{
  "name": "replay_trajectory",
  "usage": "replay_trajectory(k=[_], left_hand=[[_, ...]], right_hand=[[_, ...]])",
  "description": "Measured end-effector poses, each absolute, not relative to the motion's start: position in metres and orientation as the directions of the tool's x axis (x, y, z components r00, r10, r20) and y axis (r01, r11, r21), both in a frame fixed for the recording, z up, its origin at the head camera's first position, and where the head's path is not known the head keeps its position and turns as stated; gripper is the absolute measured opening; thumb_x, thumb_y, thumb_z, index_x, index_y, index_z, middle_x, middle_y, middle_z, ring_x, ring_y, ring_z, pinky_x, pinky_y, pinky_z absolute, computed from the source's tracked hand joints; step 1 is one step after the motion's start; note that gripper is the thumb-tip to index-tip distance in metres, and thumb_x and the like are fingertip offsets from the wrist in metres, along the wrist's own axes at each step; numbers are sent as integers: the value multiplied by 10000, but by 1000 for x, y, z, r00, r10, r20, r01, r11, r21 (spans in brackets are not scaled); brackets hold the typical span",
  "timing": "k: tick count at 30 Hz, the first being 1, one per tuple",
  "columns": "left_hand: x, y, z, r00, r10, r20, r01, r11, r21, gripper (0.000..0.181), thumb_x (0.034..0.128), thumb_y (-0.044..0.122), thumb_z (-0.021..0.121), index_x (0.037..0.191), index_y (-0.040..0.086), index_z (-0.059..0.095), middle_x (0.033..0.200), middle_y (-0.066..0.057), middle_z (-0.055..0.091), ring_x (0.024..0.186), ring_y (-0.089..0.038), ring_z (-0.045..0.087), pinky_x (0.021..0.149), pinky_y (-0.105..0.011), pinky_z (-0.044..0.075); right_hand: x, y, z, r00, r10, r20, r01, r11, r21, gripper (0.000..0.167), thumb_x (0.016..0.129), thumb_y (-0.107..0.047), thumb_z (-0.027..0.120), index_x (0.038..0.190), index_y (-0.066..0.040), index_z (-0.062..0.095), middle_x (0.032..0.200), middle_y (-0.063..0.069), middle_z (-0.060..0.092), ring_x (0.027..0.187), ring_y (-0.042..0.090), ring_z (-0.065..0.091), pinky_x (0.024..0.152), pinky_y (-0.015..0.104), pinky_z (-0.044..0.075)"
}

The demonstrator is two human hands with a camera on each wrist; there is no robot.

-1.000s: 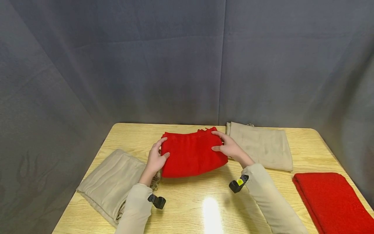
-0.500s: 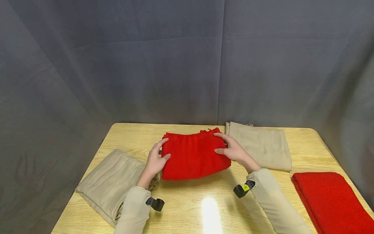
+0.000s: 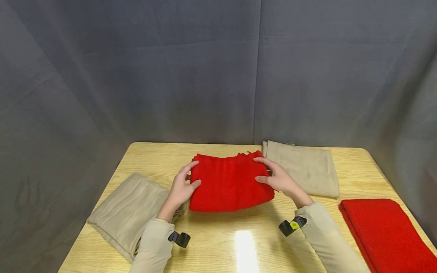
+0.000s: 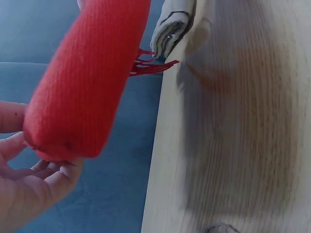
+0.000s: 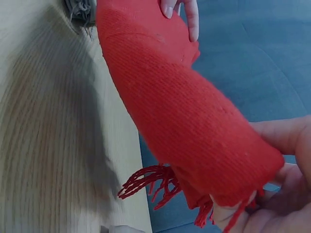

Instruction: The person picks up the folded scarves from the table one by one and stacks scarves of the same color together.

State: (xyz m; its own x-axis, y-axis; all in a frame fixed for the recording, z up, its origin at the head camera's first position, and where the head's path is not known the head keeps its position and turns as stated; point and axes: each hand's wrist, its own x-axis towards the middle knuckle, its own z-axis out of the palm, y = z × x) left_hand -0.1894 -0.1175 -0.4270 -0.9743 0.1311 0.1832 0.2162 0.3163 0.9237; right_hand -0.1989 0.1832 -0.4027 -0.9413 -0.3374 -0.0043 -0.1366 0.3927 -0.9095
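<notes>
A folded red scarf (image 3: pixel 228 184) with fringe hangs above the middle of the table, held between both hands. My left hand (image 3: pixel 181 188) grips its left end, thumb on the near face and fingers wrapped underneath, as the left wrist view shows. At the opposite end my right hand (image 3: pixel 278 178) grips the scarf the same way. Red fringe strands dangle below the scarf (image 5: pixel 189 111) in the right wrist view, close to the right fingers. Under the scarf (image 4: pixel 87 73) in the left wrist view, a gap separates it from the tabletop.
A folded beige scarf (image 3: pixel 133 212) with fringe lies on the wooden table (image 3: pixel 211 242) at left. Another beige folded cloth (image 3: pixel 304 167) lies at the back right. A second red folded cloth (image 3: pixel 389 231) lies at the front right. Grey curtains (image 3: pixel 191 76) stand behind the table.
Both hands have shifted slightly to the right and toward me with the red scarf between them, the right hand moving more. The other cloths stay in place.
</notes>
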Motion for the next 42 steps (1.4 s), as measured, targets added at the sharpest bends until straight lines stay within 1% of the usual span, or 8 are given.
replay_trajectory(k=[8, 15, 20, 27, 29, 32, 37, 42], left_hand=[[-187, -114, -429, -968, 158, 193, 234, 311, 921, 559, 785, -111, 595, 1305, 48, 468, 1183, -174, 477, 785, -270, 534, 541, -236, 482], [-182, -111, -431, -966, 165, 199, 243, 316, 917, 557, 780, -115, 601, 1296, 54, 479, 1181, -152, 484, 770, -254, 528, 545, -233, 469], [-179, -108, -430, -964, 174, 203, 249, 303, 920, 566, 777, -117, 605, 1299, 63, 480, 1183, -136, 488, 775, -250, 526, 551, -236, 475], [-155, -100, -395, -959, 200, 200, 260, 342, 903, 518, 781, -146, 576, 1276, -48, 461, 1161, -228, 485, 784, -301, 527, 530, -195, 429], [-153, -99, -394, -955, 212, 209, 273, 345, 898, 518, 779, -150, 576, 1274, -52, 461, 1144, -228, 490, 780, -299, 531, 522, -185, 416], [-150, -99, -395, -952, 223, 210, 279, 348, 895, 521, 774, -156, 580, 1271, -54, 461, 1122, -227, 496, 785, -302, 542, 533, -188, 427], [-145, -100, -396, -950, 239, 202, 278, 348, 895, 524, 769, -162, 582, 1269, -58, 462, 1120, -228, 497, 788, -302, 550, 550, -194, 440], [-141, -100, -399, -947, 259, 192, 276, 342, 899, 525, 769, -158, 586, 1270, -57, 462, 1139, -226, 492, 791, -294, 539, 556, -193, 444]], right_hand=[[-189, 189, -401, -938, -347, 2, -144, 383, -913, 544, 828, 24, 570, 1338, 5, 381, 1229, 225, 462, 987, 327, 532, 736, 332, 498], [-180, 194, -400, -936, -351, -22, -113, 362, -925, 543, 826, 38, 568, 1335, 7, 382, 1177, 231, 493, 976, 335, 542, 721, 357, 512], [-174, 197, -401, -936, -351, -19, -116, 359, -926, 546, 823, 46, 569, 1334, 18, 379, 1163, 240, 498, 971, 338, 547, 717, 364, 516], [-165, 202, -404, -935, -354, -5, -134, 368, -920, 557, 819, 40, 583, 1337, 22, 378, 1185, 237, 490, 973, 329, 551, 739, 335, 502], [-162, 204, -404, -934, -356, 2, -144, 372, -917, 558, 818, 39, 587, 1335, 24, 380, 1183, 236, 491, 966, 325, 554, 734, 320, 498], [-158, 206, -405, -934, -359, 6, -151, 379, -913, 558, 816, 38, 594, 1333, 24, 384, 1176, 230, 499, 949, 310, 564, 726, 305, 496], [-151, 207, -405, -931, -365, 12, -163, 388, -907, 562, 813, 27, 606, 1331, 22, 389, 1165, 215, 507, 913, 274, 573, 726, 300, 493], [-145, 210, -407, -930, -368, 19, -166, 374, -912, 560, 810, 33, 606, 1326, 31, 390, 1190, 233, 485, 905, 278, 571, 712, 291, 499]])
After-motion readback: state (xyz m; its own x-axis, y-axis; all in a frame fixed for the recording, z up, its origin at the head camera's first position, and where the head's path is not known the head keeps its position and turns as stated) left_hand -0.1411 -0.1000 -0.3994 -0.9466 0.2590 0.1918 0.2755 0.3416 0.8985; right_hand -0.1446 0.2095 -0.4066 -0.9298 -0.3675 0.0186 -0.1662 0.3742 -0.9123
